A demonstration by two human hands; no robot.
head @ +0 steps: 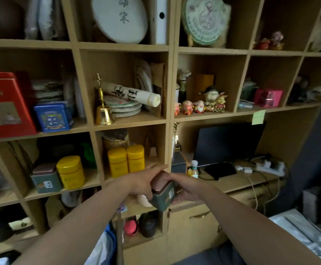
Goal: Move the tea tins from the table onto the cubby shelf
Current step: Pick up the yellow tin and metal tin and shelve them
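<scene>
A green square tea tin [163, 196] with a copper-brown lid is held tilted in front of the cubby shelf [169, 115]. My left hand [142, 183] grips its left side and lid, and my right hand [186, 188] grips its right side. Two yellow tins [126, 160] stand in the cubby just above my hands. In the cubby to the left, one yellow tin [71, 172] stands beside another green tin [46, 177] with a brown lid.
A brass bell [103, 113], paper scroll and tea cakes fill the cubby above. Small figurines [199, 106] stand to the right. A desk recess holds a dark laptop [224, 146], a bottle [193, 169], cables and a power strip [270, 166]. A red box [5, 106] and a blue tin [51, 116] sit left.
</scene>
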